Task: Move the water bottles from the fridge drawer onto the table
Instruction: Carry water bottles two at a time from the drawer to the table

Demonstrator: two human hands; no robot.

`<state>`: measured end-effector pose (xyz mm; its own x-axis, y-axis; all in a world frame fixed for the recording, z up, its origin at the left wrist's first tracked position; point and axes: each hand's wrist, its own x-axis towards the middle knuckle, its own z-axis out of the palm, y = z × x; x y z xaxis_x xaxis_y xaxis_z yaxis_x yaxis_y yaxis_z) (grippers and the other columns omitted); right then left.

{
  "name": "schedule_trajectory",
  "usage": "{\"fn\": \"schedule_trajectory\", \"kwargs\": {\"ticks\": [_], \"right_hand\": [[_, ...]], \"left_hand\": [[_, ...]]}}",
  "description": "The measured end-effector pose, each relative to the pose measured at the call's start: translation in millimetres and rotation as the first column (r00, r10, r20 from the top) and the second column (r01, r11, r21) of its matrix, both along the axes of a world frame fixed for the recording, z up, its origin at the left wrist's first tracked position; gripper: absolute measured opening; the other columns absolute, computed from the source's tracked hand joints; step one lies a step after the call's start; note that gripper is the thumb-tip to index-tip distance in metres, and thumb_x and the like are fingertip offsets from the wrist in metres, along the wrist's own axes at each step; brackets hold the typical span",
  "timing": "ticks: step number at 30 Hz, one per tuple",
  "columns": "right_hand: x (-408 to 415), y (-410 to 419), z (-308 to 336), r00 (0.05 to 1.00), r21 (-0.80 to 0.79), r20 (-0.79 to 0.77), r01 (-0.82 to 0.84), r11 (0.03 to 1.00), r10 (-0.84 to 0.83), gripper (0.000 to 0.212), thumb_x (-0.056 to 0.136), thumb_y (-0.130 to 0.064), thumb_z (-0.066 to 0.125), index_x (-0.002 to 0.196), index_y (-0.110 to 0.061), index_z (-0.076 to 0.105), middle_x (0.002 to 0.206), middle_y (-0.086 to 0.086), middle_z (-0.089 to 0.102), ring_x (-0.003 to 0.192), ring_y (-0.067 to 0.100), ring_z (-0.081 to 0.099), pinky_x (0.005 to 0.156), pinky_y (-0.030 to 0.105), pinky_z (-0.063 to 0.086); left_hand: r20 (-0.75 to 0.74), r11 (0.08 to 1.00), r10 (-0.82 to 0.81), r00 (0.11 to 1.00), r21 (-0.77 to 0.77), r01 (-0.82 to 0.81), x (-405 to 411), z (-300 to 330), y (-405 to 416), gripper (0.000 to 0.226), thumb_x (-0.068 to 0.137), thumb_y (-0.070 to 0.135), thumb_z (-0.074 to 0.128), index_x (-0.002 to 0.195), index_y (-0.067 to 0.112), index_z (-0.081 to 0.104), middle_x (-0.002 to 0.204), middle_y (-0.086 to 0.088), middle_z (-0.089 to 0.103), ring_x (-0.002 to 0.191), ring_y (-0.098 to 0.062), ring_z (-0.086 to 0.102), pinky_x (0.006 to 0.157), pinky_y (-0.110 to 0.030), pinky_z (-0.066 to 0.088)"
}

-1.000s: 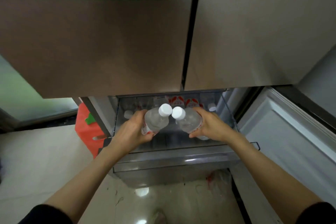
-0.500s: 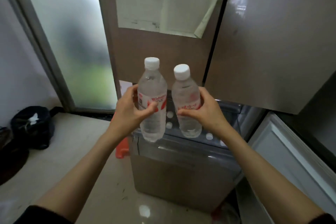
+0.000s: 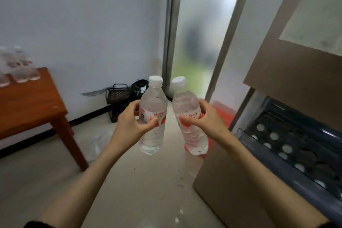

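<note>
Lifted clear of the fridge drawer, two bottles, left hand and right hand each gripping one, now face the table, where blurred bottles seemingly stand.

A black wire basket stands on the floor against the pale wall, just beside a dark bag. A frosted glass door rises behind them. A red plastic item lies on the pale tiled floor.
</note>
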<state>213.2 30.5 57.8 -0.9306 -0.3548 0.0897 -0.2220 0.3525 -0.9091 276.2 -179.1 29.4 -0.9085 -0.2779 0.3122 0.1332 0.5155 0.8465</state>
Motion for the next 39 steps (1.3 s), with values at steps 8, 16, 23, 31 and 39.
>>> {"fn": "schedule_trajectory", "kwargs": {"ticks": [8,16,23,31,39], "right_hand": [[-7.0,-246.6,-26.7,0.955,-0.010,0.035,-0.295,0.955,0.295,0.053,0.065,-0.030,0.082,0.111,-0.026,0.055,0.104,-0.011,0.064,0.093,0.003,0.061,0.074,0.017,0.044],[-20.4,-437.0,-45.4,0.890,-0.003,0.063,-0.453,0.891,0.452,0.061,0.063,-0.036,0.082,0.115,-0.021,0.054,0.110,-0.005,0.064,0.101,0.012,0.061,0.093,0.037,0.050],[-68.2,-565.1,-64.7,0.820,0.012,0.085,-0.569,0.822,0.566,0.065,0.066,-0.033,0.081,0.122,-0.020,0.052,0.117,-0.004,0.062,0.107,0.013,0.059,0.095,0.034,0.048],[-148.8,-711.0,-99.4,0.748,0.120,0.099,-0.664,0.738,0.657,0.076,0.061,-0.044,0.081,0.126,-0.026,0.047,0.123,-0.005,0.056,0.112,0.016,0.054,0.099,0.043,0.046],[-208.2,-836.4,-125.6,0.747,0.258,0.126,-0.660,0.706,0.653,0.086,0.055,-0.055,0.076,0.131,-0.031,0.041,0.128,-0.002,0.050,0.116,0.020,0.050,0.100,0.048,0.044]], "left_hand": [[0.089,0.925,0.343,0.935,-0.203,-0.320,68.0,-12.2,-218.9,0.058,0.064,0.055,0.067,0.113,0.029,0.051,0.103,0.010,0.062,0.092,-0.010,0.060,0.081,-0.039,0.054],[0.143,0.841,0.525,0.839,-0.235,-0.486,93.0,-20.6,-382.8,0.069,0.063,0.060,0.065,0.122,0.028,0.049,0.112,0.012,0.060,0.097,-0.010,0.060,0.082,-0.039,0.055],[0.211,0.810,0.586,0.782,-0.156,-0.565,61.7,-48.9,-488.9,0.063,0.067,0.040,0.076,0.121,0.024,0.047,0.108,0.017,0.051,0.100,-0.007,0.055,0.083,-0.023,0.047],[0.343,0.753,0.642,0.686,-0.109,-0.649,-15.6,-67.1,-613.6,0.067,0.069,0.032,0.078,0.126,0.018,0.044,0.124,0.003,0.055,0.101,-0.008,0.050,0.089,-0.026,0.044],[0.427,0.748,0.649,0.629,-0.211,-0.629,-57.1,-99.0,-728.0,0.076,0.068,0.043,0.075,0.131,0.021,0.040,0.129,0.001,0.055,0.112,-0.017,0.056,0.094,-0.040,0.049]]}}
